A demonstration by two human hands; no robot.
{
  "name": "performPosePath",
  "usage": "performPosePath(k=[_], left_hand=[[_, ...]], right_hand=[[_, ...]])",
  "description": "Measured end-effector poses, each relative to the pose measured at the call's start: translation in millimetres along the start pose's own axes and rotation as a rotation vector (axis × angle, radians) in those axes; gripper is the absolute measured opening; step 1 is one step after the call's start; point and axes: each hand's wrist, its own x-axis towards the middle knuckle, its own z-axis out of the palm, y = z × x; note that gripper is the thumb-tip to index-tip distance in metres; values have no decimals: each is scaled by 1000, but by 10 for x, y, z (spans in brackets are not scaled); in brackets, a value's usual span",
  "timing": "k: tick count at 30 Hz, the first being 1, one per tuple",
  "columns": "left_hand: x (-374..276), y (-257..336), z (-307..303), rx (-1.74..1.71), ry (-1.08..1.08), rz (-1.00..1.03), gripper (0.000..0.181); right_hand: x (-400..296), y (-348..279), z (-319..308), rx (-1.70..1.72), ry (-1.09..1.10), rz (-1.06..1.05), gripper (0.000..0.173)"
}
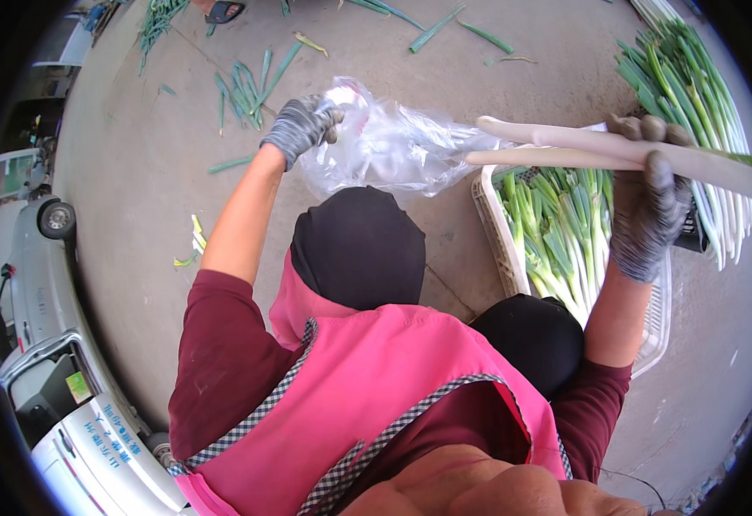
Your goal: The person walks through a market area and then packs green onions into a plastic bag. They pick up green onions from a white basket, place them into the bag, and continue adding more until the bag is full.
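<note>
My left hand (301,128), in a grey knit glove, grips the edge of a clear plastic bag (392,151). The bag is crumpled and bears some red and white print near my fingers. In my right hand (648,200), gloved too, are two long green onions (563,137), their white ends pointing left towards the bag. Their green ends run off to the right. Below that hand stands a white plastic crate (508,248) with many green onions (563,226) lying in it. My forearm and knee hide part of the crate.
A large pile of green onions (692,97) rests on a black crate (692,226) at the right. Cut green leaves (240,93) lie scattered on the concrete floor (150,168). Someone's sandalled foot (224,11) shows at the top. A van (53,290) bearing writing stands at the left.
</note>
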Motion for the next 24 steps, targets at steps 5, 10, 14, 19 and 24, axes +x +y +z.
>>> performPosePath(k=[5,10,14,19,24], left_hand=[[-60,-3,-76,-1180,-178,136,23],[-192,99,-280,-1352,-200,215,34],[-293,148,-686,-1506,-416,372,50],[-292,57,-1352,-1677,-632,647,73],[-215,15,-1098,-1282,-510,398,70]], right_hand=[[130,656,530,-26,-92,161,26],[287,1251,1023,-195,-246,236,26],[243,1910,1128,-447,-374,349,28],[115,2723,381,-1364,-681,311,31],[30,3288,-179,-1640,-856,428,41]])
